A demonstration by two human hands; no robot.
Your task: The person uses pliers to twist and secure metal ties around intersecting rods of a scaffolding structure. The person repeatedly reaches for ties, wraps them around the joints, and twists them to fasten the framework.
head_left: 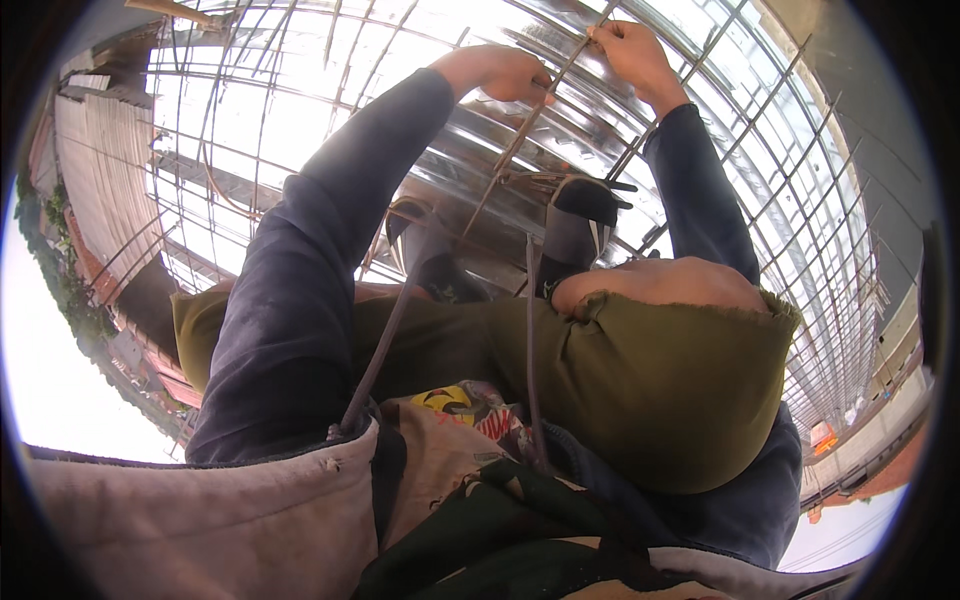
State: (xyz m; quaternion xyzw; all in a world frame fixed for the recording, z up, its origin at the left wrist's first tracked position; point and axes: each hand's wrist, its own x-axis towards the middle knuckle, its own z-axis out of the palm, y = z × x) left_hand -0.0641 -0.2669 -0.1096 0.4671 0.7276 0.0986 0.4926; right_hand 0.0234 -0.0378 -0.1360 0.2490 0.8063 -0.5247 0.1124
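The steel bar point(520, 135) runs slantwise from the top centre of the view down toward the person's feet, lying over a grid of crossing bars point(800, 190) on shiny ribbed metal decking point(470, 150). The right hand point(632, 48) is closed around the bar's upper end, fingers curled tight at a crossing of the grid. The left hand point(505, 72) sits just beside it, a little lower, fingers bent and pinching at the same bar; whether it holds a tie wire or only the bar itself is too small to tell. Both arms reach up in dark blue sleeves point(300, 290).

Below the hands, a black and grey shoe point(580, 225) rests on the bars, with a second dark shoe point(430, 260) to its left. Olive shorts point(680, 400) fill the middle of the view, and a bare knee shows at their hem.

The grid spreads outward on all sides with open squares between bars. To the left the decking ends at an edge, with a corrugated roof point(100, 170) and greenery lower down beyond it. At the far lower right stands a small orange object point(824, 436), too small to identify
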